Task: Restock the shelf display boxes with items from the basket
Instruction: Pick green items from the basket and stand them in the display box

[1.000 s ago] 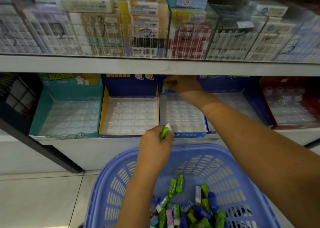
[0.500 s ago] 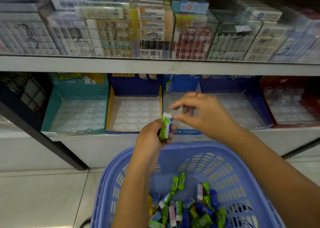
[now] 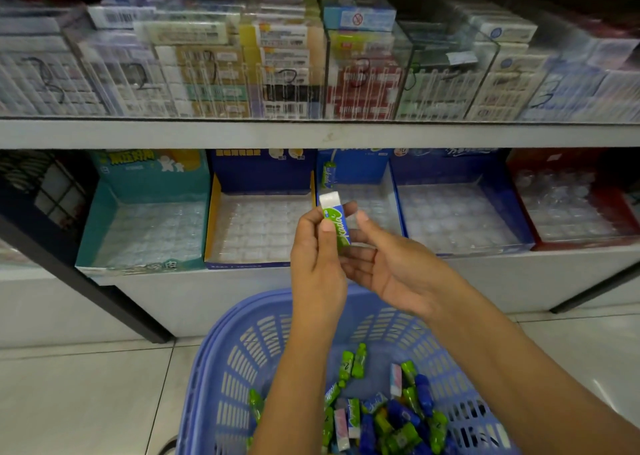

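Observation:
My left hand holds a green and white gum stick upright between thumb and fingers, in front of the shelf's lower row. My right hand lies just right of it, palm turned toward the stick and fingers loosely spread; its fingertips are at the stick's lower end. Behind them stands a blue display box with one green stick upright in its back left corner. The blue plastic basket below holds several green, blue and pink sticks.
A teal box, a yellow-sided blue box, a wider blue box and a red box line the lower shelf, each with a clear cell tray. Clear bins of packs fill the upper shelf. The floor is tiled.
My right hand left one stick in the blue box, drew back and came beside my left hand. My left hand lifted its stick up from the basket rim.

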Demonstrator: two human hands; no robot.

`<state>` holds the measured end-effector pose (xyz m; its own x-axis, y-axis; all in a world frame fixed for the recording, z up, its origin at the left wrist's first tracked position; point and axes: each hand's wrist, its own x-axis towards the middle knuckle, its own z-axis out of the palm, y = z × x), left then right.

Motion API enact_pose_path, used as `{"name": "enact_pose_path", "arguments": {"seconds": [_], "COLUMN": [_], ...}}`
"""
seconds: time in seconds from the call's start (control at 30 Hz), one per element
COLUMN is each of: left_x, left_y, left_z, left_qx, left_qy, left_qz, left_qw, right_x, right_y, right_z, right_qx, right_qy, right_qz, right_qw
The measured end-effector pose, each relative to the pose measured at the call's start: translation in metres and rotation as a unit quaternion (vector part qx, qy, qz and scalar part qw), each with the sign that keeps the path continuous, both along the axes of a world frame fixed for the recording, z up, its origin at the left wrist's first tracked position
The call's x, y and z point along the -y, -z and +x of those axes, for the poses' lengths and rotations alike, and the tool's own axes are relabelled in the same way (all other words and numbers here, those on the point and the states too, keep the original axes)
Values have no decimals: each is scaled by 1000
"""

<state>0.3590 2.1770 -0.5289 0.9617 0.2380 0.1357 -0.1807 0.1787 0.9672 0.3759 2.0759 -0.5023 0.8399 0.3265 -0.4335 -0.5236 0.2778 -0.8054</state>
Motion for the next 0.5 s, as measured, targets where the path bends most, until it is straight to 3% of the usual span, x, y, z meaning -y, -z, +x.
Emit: {"name": "enact_pose_path", "arguments": {"seconds": [0.13, 0.2, 0.27, 0.33, 0.37, 0.43, 0.5], "left_x": [-9, -15, -19, -18, -15, -10, -8], "left_y": [-3, 1, 10, 22, 28, 37, 42], "left_z": [6, 9, 13, 15, 14, 11, 8], "left_qx": [47, 47, 26, 11, 6, 2, 14], "left_qy": [25, 33, 47, 80, 98, 114, 106], "left_qz": [99, 161, 264, 389, 448, 522, 532], "left_qw": [994, 985, 963, 918, 889, 845, 840], "right_x": [4, 8, 12, 13, 12, 7, 1], "right_y": [-3, -4, -4, -3, -2, 0, 6], "right_z": [18, 35, 56, 80, 91, 108, 123], "right_qx": [-107, -108, -53, 83, 167, 315, 411], "right_qy": [1, 42, 112, 172, 185, 162, 112], "right_qz": [89, 113, 84, -66, -185, -370, -435], "right_qw": [990, 987, 989, 979, 951, 859, 794]}}
